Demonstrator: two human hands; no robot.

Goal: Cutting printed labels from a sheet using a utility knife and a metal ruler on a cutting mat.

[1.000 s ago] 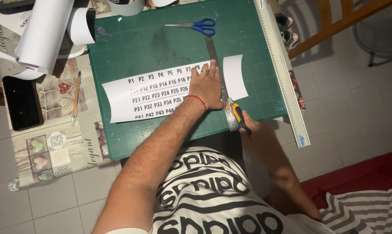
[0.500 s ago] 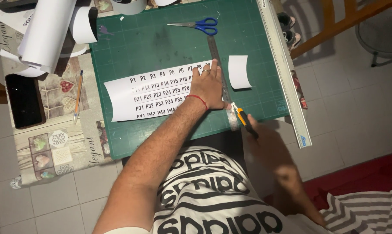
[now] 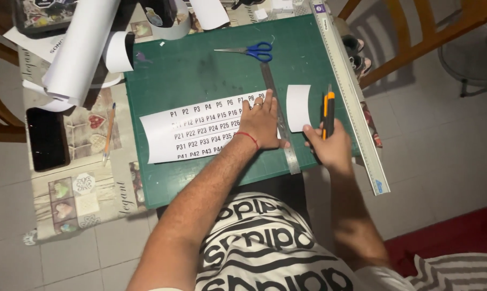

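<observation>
The label sheet [image 3: 200, 134] lies on the green mat [image 3: 200, 75], left hand [image 3: 262, 121] pressing flat with fingers spread beside the steel ruler [image 3: 280, 118]. One white strip [image 3: 298, 108] is cut off; the rest remains. Right hand [image 3: 329, 145] grips a utility knife [image 3: 327, 110].

green cutting mat [image 3: 200, 75], blue-handled scissors [image 3: 249, 51], orange-black knife [image 3: 327, 110]

Left hand [image 3: 262, 125] presses printed sheet [image 3: 200, 134] beside steel ruler [image 3: 278, 116]; right hand [image 3: 329, 148] grips utility knife [image 3: 327, 110].
</observation>
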